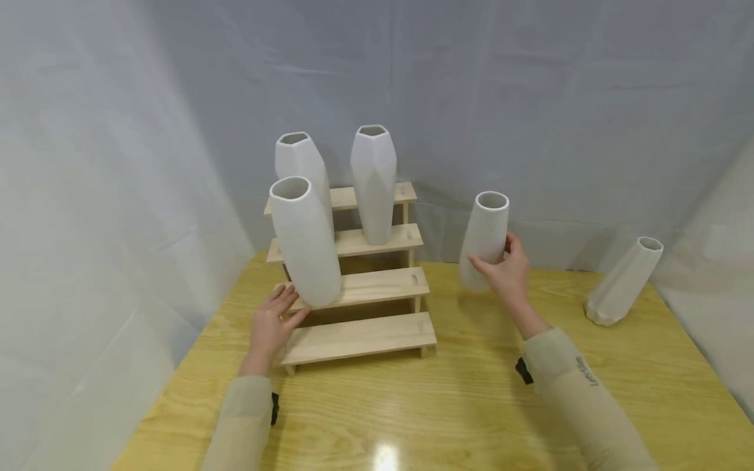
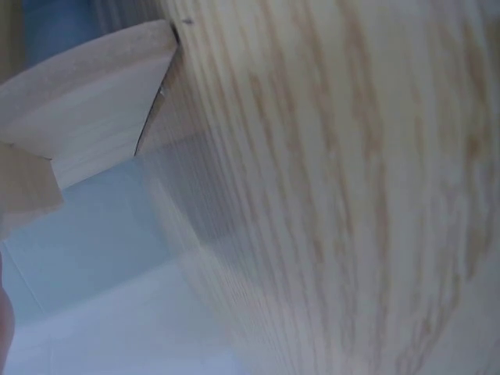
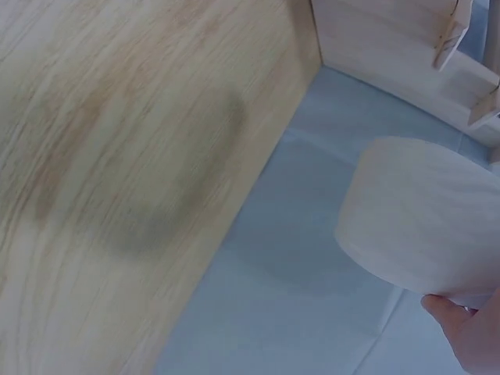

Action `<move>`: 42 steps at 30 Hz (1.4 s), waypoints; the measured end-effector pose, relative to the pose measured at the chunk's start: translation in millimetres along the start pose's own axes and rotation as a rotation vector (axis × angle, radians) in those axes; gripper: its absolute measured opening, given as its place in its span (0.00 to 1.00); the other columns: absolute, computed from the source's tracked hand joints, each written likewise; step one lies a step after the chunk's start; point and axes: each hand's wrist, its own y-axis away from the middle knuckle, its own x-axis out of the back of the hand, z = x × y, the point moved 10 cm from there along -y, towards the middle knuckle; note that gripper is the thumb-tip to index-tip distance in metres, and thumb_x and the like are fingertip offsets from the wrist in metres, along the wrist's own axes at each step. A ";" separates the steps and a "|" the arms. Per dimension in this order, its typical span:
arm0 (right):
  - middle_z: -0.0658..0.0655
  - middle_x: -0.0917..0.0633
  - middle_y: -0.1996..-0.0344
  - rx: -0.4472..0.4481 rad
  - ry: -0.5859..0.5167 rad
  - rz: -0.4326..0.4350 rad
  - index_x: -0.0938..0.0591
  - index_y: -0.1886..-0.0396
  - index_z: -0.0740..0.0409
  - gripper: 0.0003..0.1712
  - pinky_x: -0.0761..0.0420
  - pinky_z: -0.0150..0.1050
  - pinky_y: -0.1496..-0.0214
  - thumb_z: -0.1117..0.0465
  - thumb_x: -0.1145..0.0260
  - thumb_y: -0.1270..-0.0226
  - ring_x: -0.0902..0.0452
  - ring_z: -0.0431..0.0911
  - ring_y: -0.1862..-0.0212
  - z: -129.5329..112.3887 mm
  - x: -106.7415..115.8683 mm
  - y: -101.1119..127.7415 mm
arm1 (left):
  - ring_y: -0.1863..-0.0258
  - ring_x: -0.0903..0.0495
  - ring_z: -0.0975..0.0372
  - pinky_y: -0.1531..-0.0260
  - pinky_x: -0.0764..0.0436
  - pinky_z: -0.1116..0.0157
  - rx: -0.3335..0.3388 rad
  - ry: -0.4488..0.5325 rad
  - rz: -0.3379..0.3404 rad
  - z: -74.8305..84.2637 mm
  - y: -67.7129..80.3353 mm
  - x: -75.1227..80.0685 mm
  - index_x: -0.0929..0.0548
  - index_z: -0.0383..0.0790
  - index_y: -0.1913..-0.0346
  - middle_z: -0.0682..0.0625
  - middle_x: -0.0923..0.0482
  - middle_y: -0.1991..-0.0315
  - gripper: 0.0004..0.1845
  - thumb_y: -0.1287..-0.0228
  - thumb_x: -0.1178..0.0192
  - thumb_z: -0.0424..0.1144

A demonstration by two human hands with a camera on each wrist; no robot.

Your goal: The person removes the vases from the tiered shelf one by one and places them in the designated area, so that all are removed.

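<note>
The left hand (image 1: 272,325) lies with fingers straight and loosely spread at the left end of the wooden step rack (image 1: 359,337), fingertips touching the foot of a round white vase (image 1: 304,242) on the second step from the bottom. That vase stands mouth up, long axis leaning slightly left. Behind it, on higher steps, stand two faceted white vases, one at the left (image 1: 302,167) and one at the centre (image 1: 374,183), both upright, mouths open; nothing shows inside them. To the right, the right hand (image 1: 506,275) grips a smaller round white vase (image 1: 484,239) near its base, fingers and thumb curled round it, mouth up, tilted right, over the yellow table (image 1: 471,405). Far right, a faceted vase (image 1: 623,281) stands leaning on the table.
</note>
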 end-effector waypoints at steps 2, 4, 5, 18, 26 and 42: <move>0.66 0.26 0.53 -0.026 0.010 0.005 0.33 0.48 0.69 0.38 0.27 0.49 0.50 0.65 0.26 0.60 0.31 0.54 0.51 4.9 2.9 -0.6 | 0.48 0.30 0.45 0.52 0.30 0.48 0.008 0.002 -0.022 -0.7 -1.2 -1.2 0.20 0.29 0.57 0.38 0.25 0.53 0.24 0.57 0.31 0.42; 0.66 0.27 0.52 -0.049 0.020 0.002 0.33 0.47 0.68 0.39 0.28 0.49 0.50 0.64 0.26 0.60 0.31 0.54 0.50 10.1 4.6 -1.4 | 0.48 0.30 0.45 0.52 0.30 0.48 0.010 -0.003 -0.029 -1.3 -1.9 -1.0 0.20 0.29 0.57 0.37 0.25 0.53 0.24 0.58 0.31 0.40; 0.66 0.27 0.51 -0.060 0.025 -0.002 0.33 0.46 0.68 0.39 0.28 0.50 0.49 0.64 0.26 0.59 0.32 0.55 0.50 12.6 5.0 -1.8 | 0.48 0.30 0.45 0.52 0.30 0.48 0.013 -0.004 -0.030 -1.6 -2.0 -0.6 0.20 0.29 0.57 0.37 0.25 0.53 0.24 0.59 0.30 0.39; 0.68 0.29 0.50 -0.088 0.045 0.021 0.37 0.44 0.71 0.40 0.32 0.52 0.47 0.63 0.28 0.57 0.34 0.57 0.48 42.0 20.7 -0.2 | 0.49 0.29 0.46 0.53 0.29 0.48 0.018 -0.017 -0.029 -1.1 -1.0 2.7 0.19 0.30 0.57 0.38 0.24 0.54 0.23 0.59 0.30 0.39; 0.70 0.30 0.51 -0.101 0.085 0.072 0.37 0.46 0.73 0.39 0.32 0.53 0.47 0.64 0.28 0.56 0.34 0.59 0.49 59.9 38.8 0.1 | 0.48 0.30 0.46 0.52 0.30 0.49 0.022 -0.014 -0.034 -2.8 -0.9 1.1 0.19 0.31 0.57 0.39 0.24 0.53 0.23 0.58 0.31 0.39; 0.71 0.31 0.51 -0.161 0.148 0.163 0.39 0.45 0.73 0.41 0.35 0.53 0.46 0.63 0.29 0.56 0.36 0.60 0.48 88.8 75.9 4.7 | 0.49 0.29 0.46 0.53 0.28 0.49 -0.002 -0.020 -0.021 0.2 -0.8 -0.1 0.19 0.30 0.58 0.39 0.24 0.53 0.24 0.59 0.30 0.40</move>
